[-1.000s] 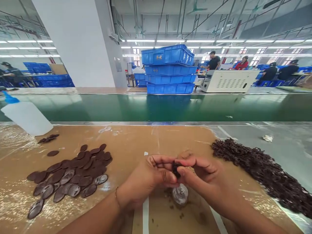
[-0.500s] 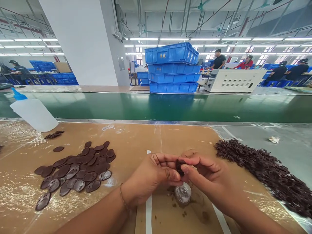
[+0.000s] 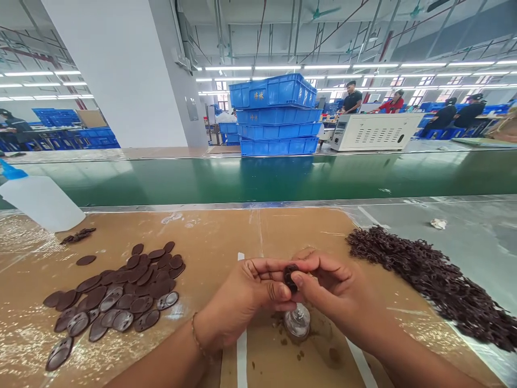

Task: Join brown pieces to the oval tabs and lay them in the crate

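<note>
1. Head view, grips: the left hand [image 3: 246, 291] is pinching a small dark piece [image 3: 290, 277] between thumb and fingers. The right hand [image 3: 339, 285] is pressing its thumb and forefinger on the same piece from the other side.
2. Head view, place: the small dark piece is sitting between the two hands, raised above the desk [image 3: 218, 231], just beyond a clear glass vessel [image 3: 298, 321].
3. Head view, direction: its long axis is running roughly up and down in the picture; fingers are covering part of it, so which end is the front cannot be told.
4. Head view, surroundings: flat dark ovals [image 3: 133, 277] are lying in a loose, overlapping heap to the left, their long axes pointing in mixed directions. Dark curly pieces [image 3: 428, 275] are forming a long slanting pile to the right. A white bottle [image 3: 44, 203] is leaning leftward in the picture, its blue nozzle pointing up and left.
5. Head view, writing: the top blue crate [image 3: 274, 91] is showing two orange characters; the second is reading "林", the first is too small to read surely. The crate below is bearing similar, fainter marks.
</note>
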{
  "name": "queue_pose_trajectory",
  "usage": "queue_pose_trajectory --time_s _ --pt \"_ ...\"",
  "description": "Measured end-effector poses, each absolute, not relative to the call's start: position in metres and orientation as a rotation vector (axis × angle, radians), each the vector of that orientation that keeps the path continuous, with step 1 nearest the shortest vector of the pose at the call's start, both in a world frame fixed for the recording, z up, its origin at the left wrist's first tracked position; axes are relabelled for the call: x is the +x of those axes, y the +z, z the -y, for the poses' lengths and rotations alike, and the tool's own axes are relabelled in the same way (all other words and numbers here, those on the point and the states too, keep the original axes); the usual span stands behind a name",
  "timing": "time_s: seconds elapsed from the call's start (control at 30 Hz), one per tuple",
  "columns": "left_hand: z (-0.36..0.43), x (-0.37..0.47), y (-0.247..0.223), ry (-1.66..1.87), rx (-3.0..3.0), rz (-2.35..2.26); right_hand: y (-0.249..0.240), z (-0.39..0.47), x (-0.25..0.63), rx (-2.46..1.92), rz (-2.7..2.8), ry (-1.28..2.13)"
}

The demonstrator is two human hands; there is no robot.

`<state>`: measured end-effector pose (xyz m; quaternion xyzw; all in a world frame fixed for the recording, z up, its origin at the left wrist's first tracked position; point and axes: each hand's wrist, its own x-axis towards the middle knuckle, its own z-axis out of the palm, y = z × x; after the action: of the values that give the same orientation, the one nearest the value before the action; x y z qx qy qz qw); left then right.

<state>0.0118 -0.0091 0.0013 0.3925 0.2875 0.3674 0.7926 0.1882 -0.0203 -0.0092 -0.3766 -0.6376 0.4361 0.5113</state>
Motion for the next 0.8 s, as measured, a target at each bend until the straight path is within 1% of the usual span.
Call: queue_pose_trajectory --time_s 0.2,0.4,0.8 --pt "0.009 0.0106 0.0002 0.802 0.862 -0.646 -0.0033 0.0214 0.1901 -0.965 1.589 1.011" --pt "0.0095 0.0095 -0.0001 0.81 0.867 -0.61 0.0004 0.0205 0.1911 -0.927 1.52 1.146" --pt "0.0076 0.0134 -0.0028 0.802 0.876 -0.647 -0.004 0.0154 0.1948 -0.999 1.597 0.809"
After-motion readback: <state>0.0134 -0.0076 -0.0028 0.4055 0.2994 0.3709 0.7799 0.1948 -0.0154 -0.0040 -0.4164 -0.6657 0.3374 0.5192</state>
